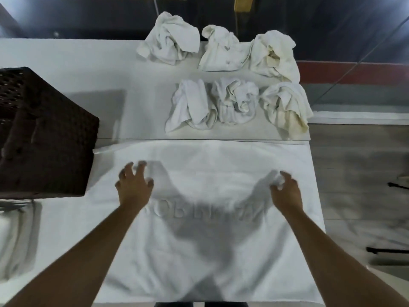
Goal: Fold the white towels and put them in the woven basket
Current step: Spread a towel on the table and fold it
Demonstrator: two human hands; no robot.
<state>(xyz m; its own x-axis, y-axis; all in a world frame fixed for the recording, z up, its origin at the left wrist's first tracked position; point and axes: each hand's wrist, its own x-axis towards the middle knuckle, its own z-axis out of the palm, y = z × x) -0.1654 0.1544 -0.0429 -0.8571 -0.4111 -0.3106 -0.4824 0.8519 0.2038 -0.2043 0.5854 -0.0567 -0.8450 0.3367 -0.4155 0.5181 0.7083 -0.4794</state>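
Head view: a person stands at a white bench [77,89], both arms stretched forward over a spread white towel [210,173].
Spread towel: lies flat at the centre of the frame, raised lettering faintly visible near its middle, its far edge running along 12 o'clock of the hands.
Left hand [132,185]: at 9 o'clock of the towel's middle, fingers splayed and half-curled above or on the cloth; its grip looks released, holding nothing.
Right hand [285,191]: at 3 o'clock, fingers bent in the same way; motion blur hides whether the fingertips pinch cloth, so its grip cannot be told.
Crumpled towels [228,76]: six unfolded bundles in two rows at 12 to 1 o'clock, well apart from the hands.
Woven basket [44,134]: dark, at 9 to 10 o'clock, just beside the spread towel's left edge; its inside is not visible.
Step in hand: likely smoothing or taking hold for the first fold.
Doing it well: take the far corners evenly with both hands, bring edge to edge, and press out wrinkles before the next fold so the bundle fits the basket.
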